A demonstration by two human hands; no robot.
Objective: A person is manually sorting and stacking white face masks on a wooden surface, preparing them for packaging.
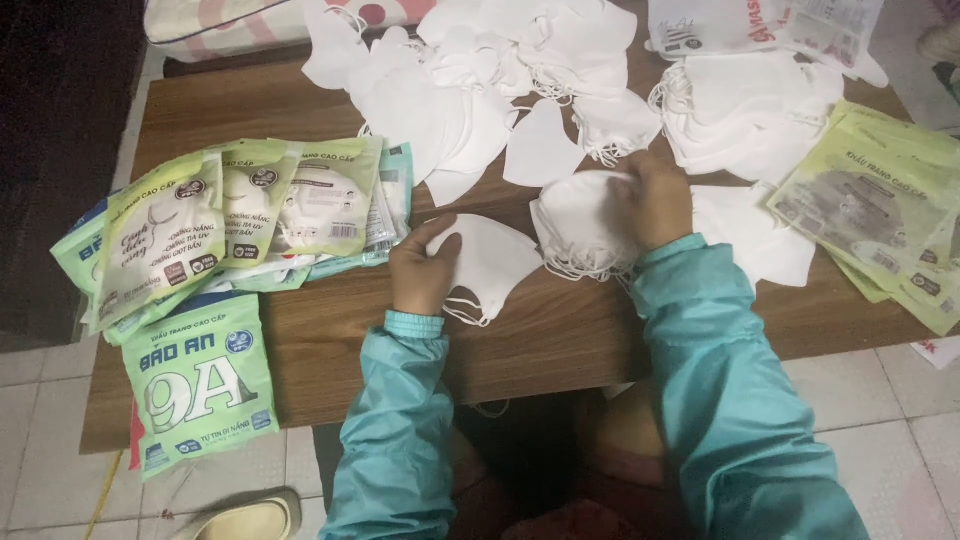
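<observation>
The left hand [422, 268] pinches the near-left edge of a single white folded fabric face mask [488, 262] lying flat on the brown wooden counter [330, 345], thumb on top and fingers curled beneath. The right hand [655, 200] presses down with closed fingers on a small stack of white folded masks [578, 228] just to the right, touching the single one. The single mask's long axis runs left to right, its pointed nose end toward the stack, its ear loops trailing at the near edge. The loops could, in my judgement, snag on the stack's loose loops and drag several masks off together, and the stack sits near the counter's front edge. A fan of green printed plastic packets [250, 205] lies to the left, a loose heap of white masks [470, 80] beyond.
</observation>
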